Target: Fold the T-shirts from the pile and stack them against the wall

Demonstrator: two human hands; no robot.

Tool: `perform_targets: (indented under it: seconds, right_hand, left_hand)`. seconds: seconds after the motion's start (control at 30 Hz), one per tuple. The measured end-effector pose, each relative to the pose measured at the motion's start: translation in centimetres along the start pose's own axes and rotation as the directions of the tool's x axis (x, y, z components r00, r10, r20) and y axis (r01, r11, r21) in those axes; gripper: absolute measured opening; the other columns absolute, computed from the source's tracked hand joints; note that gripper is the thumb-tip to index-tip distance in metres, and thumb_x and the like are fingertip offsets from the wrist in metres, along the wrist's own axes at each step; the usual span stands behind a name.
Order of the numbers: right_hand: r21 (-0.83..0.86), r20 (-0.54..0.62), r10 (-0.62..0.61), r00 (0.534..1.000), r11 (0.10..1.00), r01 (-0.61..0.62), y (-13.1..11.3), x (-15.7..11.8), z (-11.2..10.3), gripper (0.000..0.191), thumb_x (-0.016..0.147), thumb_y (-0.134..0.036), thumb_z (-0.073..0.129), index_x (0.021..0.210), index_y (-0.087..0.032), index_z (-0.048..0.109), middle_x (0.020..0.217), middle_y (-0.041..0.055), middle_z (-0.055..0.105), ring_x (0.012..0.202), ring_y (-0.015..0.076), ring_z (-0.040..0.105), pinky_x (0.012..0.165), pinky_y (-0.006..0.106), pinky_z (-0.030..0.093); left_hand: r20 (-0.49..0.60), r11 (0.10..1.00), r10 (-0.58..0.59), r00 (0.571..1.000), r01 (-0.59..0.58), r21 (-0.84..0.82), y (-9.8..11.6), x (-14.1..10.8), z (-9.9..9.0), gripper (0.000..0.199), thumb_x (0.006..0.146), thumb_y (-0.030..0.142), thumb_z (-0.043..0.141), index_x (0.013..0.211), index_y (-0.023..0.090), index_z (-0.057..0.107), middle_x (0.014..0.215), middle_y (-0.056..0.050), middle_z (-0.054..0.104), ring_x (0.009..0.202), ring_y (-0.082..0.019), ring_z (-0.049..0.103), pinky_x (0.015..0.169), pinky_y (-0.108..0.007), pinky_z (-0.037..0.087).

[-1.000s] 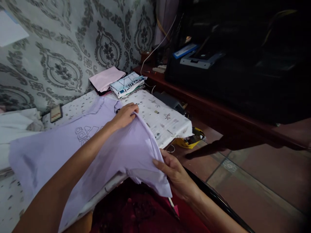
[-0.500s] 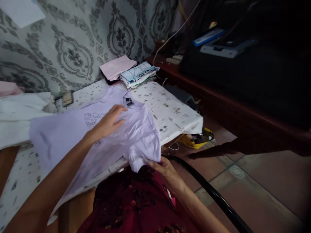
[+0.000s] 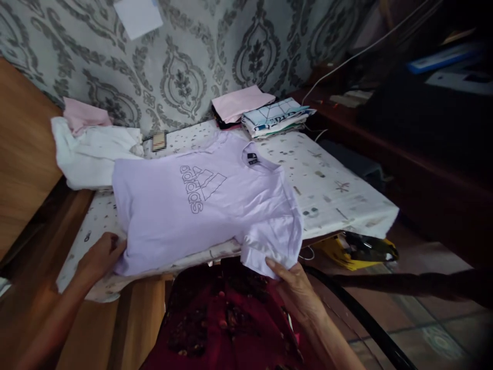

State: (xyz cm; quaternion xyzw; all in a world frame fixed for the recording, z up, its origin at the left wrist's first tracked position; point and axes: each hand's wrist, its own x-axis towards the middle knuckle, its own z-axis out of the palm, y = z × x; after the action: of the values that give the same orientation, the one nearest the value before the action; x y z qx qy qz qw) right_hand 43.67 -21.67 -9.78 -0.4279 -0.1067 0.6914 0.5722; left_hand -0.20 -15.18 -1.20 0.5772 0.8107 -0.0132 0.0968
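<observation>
- A lavender T-shirt (image 3: 162,216) lies spread, front up, across the middle of the tabletop (image 3: 358,208), its hem toward the left end and its collar toward the far right corner.
- The shirt's long side runs along the near edge, and one sleeve (image 3: 265,252) hangs past that edge; creases gather around the shoulder above it.
- The right hand (image 3: 298,288) is just off the near edge, pinching the end of this sleeve between thumb and fingers.
- The left hand (image 3: 96,257) is by the near left corner, fingers bent, with the thumb at the shirt's hem; whether it grips the fabric, I cannot tell.
- An outlined "adidas" print (image 3: 200,187) shows on the chest, and a black label (image 3: 252,158) inside the collar.
- White fabric with small printed motifs covers the tabletop.
- Near the far right corner are two folded piles side by side: a pale pink garment (image 3: 242,103) over darker cloth, and a light blue patterned garment (image 3: 275,113) on top of others.
- A rumpled white garment (image 3: 92,156) sits at the far left corner, with a pink cloth (image 3: 84,115) behind it.
- Right of the white garment, by the far edge, is a small rectangular item (image 3: 158,141), too blurred to identify.
</observation>
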Motion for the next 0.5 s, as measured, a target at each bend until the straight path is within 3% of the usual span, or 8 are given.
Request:
perform_targets:
  seconds: [0.13, 0.23, 0.3, 0.4, 0.5]
  right_hand:
    - [-0.093, -0.032, 0.01, 0.999, 0.996, -0.013, -1.2, -0.9, 0.0, 0.066, 0.062, -0.032, 0.09, 0.124, -0.024, 0.07, 0.109, 0.009, 0.077, 0.105, 0.0326, 0.071, 0.095, 0.046, 0.055]
    - [-0.15, -0.073, -0.013, 0.997, 0.989, 0.002, -1.9, -1.5, -0.1, 0.07, 0.063, -0.033, 0.089, 0.128, -0.024, 0.068, 0.111, 0.0106, 0.076, 0.104, 0.0332, 0.072, 0.095, 0.046, 0.056]
    - [-0.181, -0.08, 0.001, 0.997, 0.983, -0.015, -2.0, -1.6, -0.3, 0.072, 0.064, -0.034, 0.089, 0.131, -0.024, 0.066, 0.113, 0.0119, 0.076, 0.103, 0.0341, 0.072, 0.094, 0.047, 0.057]
    - [-0.22, -0.101, 0.041, 0.994, 0.973, -0.062, -2.1, -1.2, -1.0, 0.071, 0.064, -0.037, 0.088, 0.131, -0.024, 0.066, 0.113, 0.0124, 0.076, 0.101, 0.0349, 0.072, 0.09, 0.048, 0.059]
    - [-0.273, -0.125, 0.104, 0.987, 0.953, -0.135, -2.6, -0.8, -2.0, 0.066, 0.06, -0.04, 0.089, 0.121, -0.023, 0.071, 0.105, 0.0125, 0.078, 0.095, 0.0345, 0.074, 0.083, 0.044, 0.061]
  left_hand:
    - [0.031, 0.995, -0.016, 0.999, 0.019, -0.102, 1.4, -1.9, 0.4, 0.051, 0.084, 0.068, 0.032, 0.083, 0.024, 0.058, 0.083, -0.009, 0.072, 0.087, -0.032, 0.069, 0.081, -0.044, 0.052]
    - [-0.051, 0.96, -0.022, 0.998, 0.007, -0.279, 2.5, -3.1, 0.3, 0.052, 0.086, 0.068, 0.031, 0.084, 0.024, 0.06, 0.095, -0.008, 0.073, 0.099, -0.031, 0.067, 0.088, -0.044, 0.051]
    - [-0.078, 0.915, -0.043, 0.996, 0.008, -0.404, 3.0, -3.7, 0.5, 0.05, 0.085, 0.069, 0.038, 0.092, 0.025, 0.058, 0.091, -0.006, 0.072, 0.093, -0.029, 0.067, 0.081, -0.041, 0.052]
    - [0.012, 0.81, -0.083, 0.996, 0.075, -0.582, 3.3, -4.3, 0.9, 0.059, 0.073, 0.071, 0.056, 0.107, 0.024, 0.05, 0.072, 0.001, 0.064, 0.066, -0.023, 0.062, 0.059, -0.033, 0.048]
    - [0.054, 0.715, -0.124, 0.991, 0.127, -0.687, 2.6, -4.4, 0.7, 0.068, 0.065, 0.068, 0.064, 0.113, 0.024, 0.045, 0.066, 0.005, 0.059, 0.056, -0.018, 0.055, 0.051, -0.027, 0.04]
